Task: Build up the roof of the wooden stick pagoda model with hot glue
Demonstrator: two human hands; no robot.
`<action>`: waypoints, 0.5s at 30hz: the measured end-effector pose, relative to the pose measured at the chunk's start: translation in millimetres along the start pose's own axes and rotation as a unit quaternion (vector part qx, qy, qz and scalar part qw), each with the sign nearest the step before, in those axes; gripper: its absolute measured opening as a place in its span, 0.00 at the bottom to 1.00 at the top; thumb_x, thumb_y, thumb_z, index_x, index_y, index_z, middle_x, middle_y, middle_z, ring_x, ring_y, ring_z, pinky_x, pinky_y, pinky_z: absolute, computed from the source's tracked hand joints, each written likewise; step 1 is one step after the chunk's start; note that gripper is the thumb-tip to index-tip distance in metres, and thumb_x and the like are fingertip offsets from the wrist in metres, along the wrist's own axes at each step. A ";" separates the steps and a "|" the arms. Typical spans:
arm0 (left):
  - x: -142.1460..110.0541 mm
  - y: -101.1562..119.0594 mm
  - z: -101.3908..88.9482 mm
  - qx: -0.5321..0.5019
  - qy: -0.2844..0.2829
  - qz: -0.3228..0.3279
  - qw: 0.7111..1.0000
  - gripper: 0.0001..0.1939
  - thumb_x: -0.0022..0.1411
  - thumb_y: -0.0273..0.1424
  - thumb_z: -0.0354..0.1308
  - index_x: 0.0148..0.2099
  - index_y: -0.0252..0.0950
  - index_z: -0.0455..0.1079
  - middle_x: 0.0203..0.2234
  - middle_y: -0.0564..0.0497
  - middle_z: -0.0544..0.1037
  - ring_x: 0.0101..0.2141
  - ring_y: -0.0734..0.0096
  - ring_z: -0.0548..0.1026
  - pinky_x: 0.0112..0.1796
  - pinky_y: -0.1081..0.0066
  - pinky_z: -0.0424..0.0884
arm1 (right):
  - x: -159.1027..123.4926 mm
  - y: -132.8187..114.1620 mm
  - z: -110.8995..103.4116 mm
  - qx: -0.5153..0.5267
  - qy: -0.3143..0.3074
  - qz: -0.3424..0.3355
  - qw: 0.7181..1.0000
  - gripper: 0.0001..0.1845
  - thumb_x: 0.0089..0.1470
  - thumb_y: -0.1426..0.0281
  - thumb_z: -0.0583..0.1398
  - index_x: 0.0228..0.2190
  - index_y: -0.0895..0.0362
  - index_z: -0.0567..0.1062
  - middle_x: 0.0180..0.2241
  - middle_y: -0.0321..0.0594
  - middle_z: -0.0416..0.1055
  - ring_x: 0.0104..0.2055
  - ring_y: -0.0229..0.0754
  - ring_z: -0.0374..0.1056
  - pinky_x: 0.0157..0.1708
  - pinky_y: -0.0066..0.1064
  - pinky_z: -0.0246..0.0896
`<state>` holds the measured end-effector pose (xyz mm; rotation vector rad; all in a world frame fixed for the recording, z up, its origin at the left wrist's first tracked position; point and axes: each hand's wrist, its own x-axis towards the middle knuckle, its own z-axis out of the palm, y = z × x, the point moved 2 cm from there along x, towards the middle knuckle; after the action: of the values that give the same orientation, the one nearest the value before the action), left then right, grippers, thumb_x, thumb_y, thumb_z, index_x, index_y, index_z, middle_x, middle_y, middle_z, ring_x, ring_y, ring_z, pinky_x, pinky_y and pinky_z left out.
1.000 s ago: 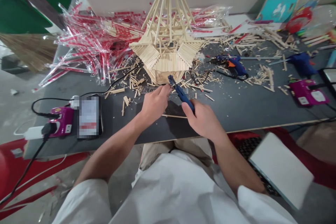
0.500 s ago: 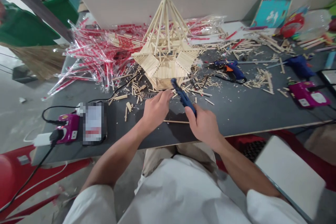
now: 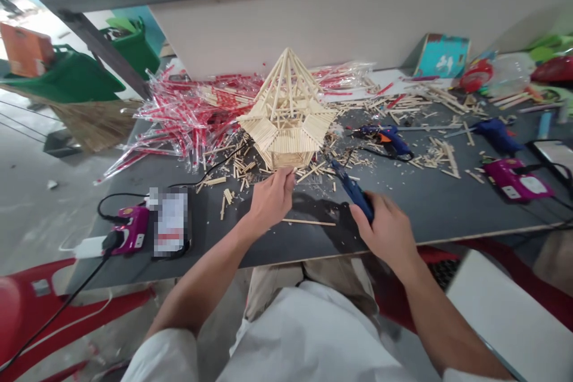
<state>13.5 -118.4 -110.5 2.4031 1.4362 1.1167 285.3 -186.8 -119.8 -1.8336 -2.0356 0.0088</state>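
Observation:
A pale wooden-stick model with a pointed, open-framed roof stands near the middle of the table. My left hand is at its front base, thumb and fingers pinched together; whatever lies between the fingertips is too small to make out. To the right, my right hand grips dark blue pliers, their narrow end pointing up and left, apart from the model. One loose thin stick lies on the table between my hands. A clear ruler lies flat in front of the model, partly behind my left hand.
Red-and-clear plastic wrappers heap at the left. Blue glue guns and scattered stick pieces lie at the right. A phone and a purple power adapter sit at the left, another purple adapter at the right.
My right hand has drawn the pliers away from the model, to the right. My left hand stays at the model's front, its fingers pinched. The camera view has tilted up.

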 end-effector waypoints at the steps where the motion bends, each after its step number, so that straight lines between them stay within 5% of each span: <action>1: -0.4 -0.1 0.4 -0.005 0.000 0.000 1.000 0.09 0.80 0.32 0.45 0.56 0.37 0.62 0.37 0.49 0.84 0.37 0.69 0.84 0.35 0.73 0.71 | -1.8 6.3 -1.4 -0.015 0.014 -0.005 1.000 0.31 0.70 0.50 0.51 0.53 0.65 0.75 0.43 0.55 0.78 0.46 0.61 0.75 0.47 0.45 0.68; 9: -0.3 2.7 -0.4 -0.016 -0.007 -0.001 1.000 0.09 0.80 0.32 0.45 0.57 0.38 0.61 0.41 0.48 0.85 0.34 0.70 0.84 0.36 0.72 0.72 | -9.2 46.0 3.3 -0.148 0.007 -0.021 0.989 0.40 0.67 0.50 0.57 0.62 0.72 0.68 0.53 0.62 0.73 0.53 0.64 0.68 0.57 0.51 0.64; 15: -1.1 3.1 2.8 -0.009 -0.024 -0.001 1.000 0.09 0.80 0.34 0.45 0.56 0.38 0.62 0.40 0.48 0.85 0.35 0.70 0.84 0.35 0.73 0.71 | -11.6 54.5 10.2 -0.142 -0.016 -0.008 0.990 0.43 0.67 0.48 0.56 0.65 0.72 0.65 0.61 0.66 0.67 0.63 0.69 0.62 0.64 0.56 0.58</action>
<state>17.2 -120.2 -111.7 2.3980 1.4078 1.0595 334.9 -187.6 -147.0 -1.9947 -2.1649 -0.2712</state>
